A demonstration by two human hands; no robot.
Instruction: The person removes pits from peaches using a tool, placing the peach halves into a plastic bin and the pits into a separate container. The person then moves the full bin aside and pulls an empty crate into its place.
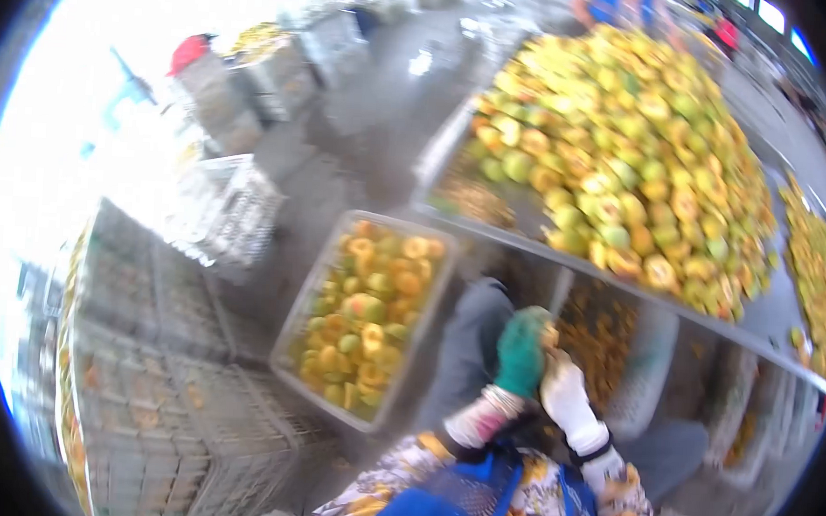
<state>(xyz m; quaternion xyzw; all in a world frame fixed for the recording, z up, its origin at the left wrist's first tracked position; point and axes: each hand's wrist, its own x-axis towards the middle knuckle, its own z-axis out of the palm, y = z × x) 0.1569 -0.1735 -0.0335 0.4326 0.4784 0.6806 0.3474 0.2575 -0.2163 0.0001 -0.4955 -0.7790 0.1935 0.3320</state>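
My left hand, in a green glove, and my right hand, in a white glove, meet in front of my lap. Both are closed around something small and yellowish between the fingertips, too blurred to make out. Left of my knee stands a pale crate full of yellow-green and orange fruit, many pieces cut open. Beyond my hands, a metal table carries a large heap of similar fruit. Below its edge, a bin holds brownish scraps.
Stacked crates rise at the left, with a white basket behind them. Wet floor lies beyond the fruit crate. A person in blue is at the table's far side. More crates stand under the table at right.
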